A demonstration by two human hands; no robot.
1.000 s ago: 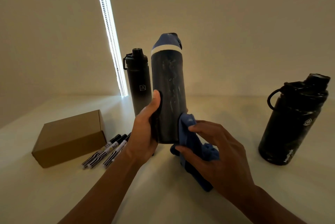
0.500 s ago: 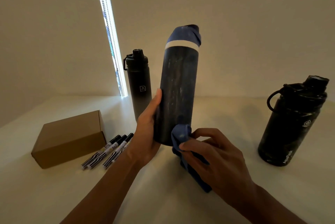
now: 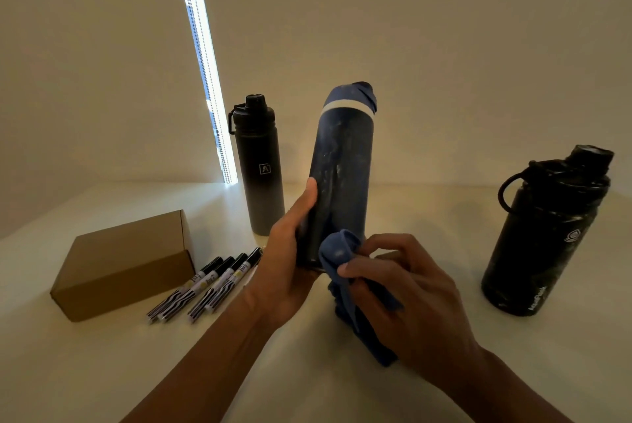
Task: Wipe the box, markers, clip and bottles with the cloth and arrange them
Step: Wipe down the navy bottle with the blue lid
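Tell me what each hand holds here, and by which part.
The left hand grips the blue-capped bottle round its lower body. The right hand pinches the blue cloth by its bunched upper end, against the bottle's base.

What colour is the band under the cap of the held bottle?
The band is white, just under the blue cap; the head view shows it.
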